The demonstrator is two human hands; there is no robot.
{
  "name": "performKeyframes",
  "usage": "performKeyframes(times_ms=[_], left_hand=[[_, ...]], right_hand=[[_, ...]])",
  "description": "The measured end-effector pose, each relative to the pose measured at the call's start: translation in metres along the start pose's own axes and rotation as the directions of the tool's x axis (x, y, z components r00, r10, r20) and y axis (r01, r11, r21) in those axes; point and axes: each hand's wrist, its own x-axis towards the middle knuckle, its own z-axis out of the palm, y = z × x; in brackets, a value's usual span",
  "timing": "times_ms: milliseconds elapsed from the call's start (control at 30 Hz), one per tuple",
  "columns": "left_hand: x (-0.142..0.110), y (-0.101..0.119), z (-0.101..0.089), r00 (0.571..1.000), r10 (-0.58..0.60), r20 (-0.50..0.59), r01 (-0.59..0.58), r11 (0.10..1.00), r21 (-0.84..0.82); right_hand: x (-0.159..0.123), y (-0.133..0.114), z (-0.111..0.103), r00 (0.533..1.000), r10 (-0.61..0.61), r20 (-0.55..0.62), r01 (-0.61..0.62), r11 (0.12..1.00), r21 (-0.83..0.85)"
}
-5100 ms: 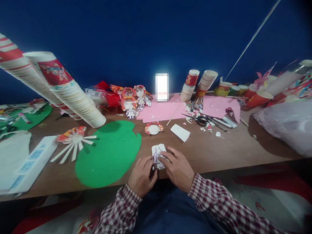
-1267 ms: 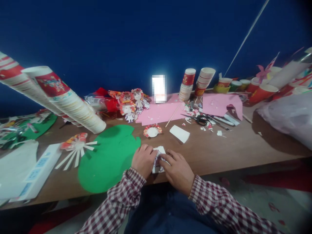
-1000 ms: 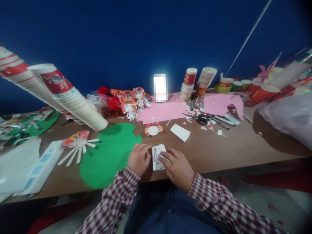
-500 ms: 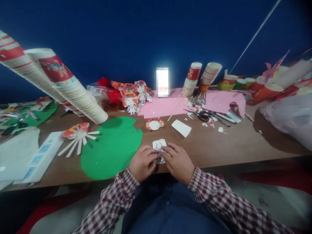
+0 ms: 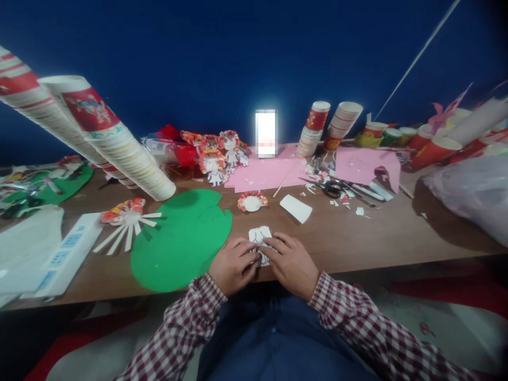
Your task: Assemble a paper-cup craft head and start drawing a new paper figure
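Note:
A small white paper cutout point(image 5: 260, 233) with dark drawn outlines lies at the table's near edge, partly covered by my fingers. From its left side my left hand point(image 5: 236, 264) holds it, fingers bent together over the edge. My right hand point(image 5: 291, 264) holds it from the other side, several fingertips pressing on its surface and the index finger reaching past its upper right corner. Just beyond sits a small round paper piece point(image 5: 252, 203) with a red and orange frilled rim. A blank white piece of paper point(image 5: 296, 209) lies to its right.
A large green paper leaf point(image 5: 182, 248) lies left of my hands. Tall stacks of paper cups point(image 5: 115, 143) lean at the left; shorter cup stacks point(image 5: 313, 129) stand at the back. Scissors point(image 5: 331, 188) and scraps lie back right. Finished-looking paper figures point(image 5: 214, 164) stand behind pink sheets point(image 5: 265, 177).
The fingers shift very slightly on the paper cutout, and a bit more of its drawn lines shows. Everything else on the table stays where it was.

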Motion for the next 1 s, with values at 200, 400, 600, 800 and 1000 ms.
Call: performKeyframes(times_ms=[200,400,600,800,1000], left_hand=[[-0.0016,-0.0021,0.0048,0.999,0.039,-0.01,-0.039,0.999,0.037],[-0.0019,-0.0029,0.006,0.998,0.053,-0.046,-0.05,0.997,0.057],[-0.0016,-0.003,0.0063,0.994,0.077,-0.081,-0.072,0.995,0.065],[-0.0019,-0.0032,0.0068,0.996,0.058,-0.069,-0.054,0.997,0.062],[-0.0025,-0.0034,0.0073,0.997,0.05,-0.064,-0.046,0.997,0.064]], right_hand=[[-0.0005,0.0005,0.0013,1.0,0.004,-0.003,-0.004,1.0,-0.006],[-0.0006,0.0001,0.0009,1.0,0.012,0.002,-0.012,1.0,-0.015],[-0.0005,0.0002,0.0017,1.0,0.006,-0.015,-0.006,1.0,-0.029],[-0.0006,0.0,0.0032,1.0,0.009,-0.016,-0.009,1.0,-0.016],[-0.0006,-0.0001,0.0019,1.0,0.007,-0.007,-0.007,1.0,-0.029]])
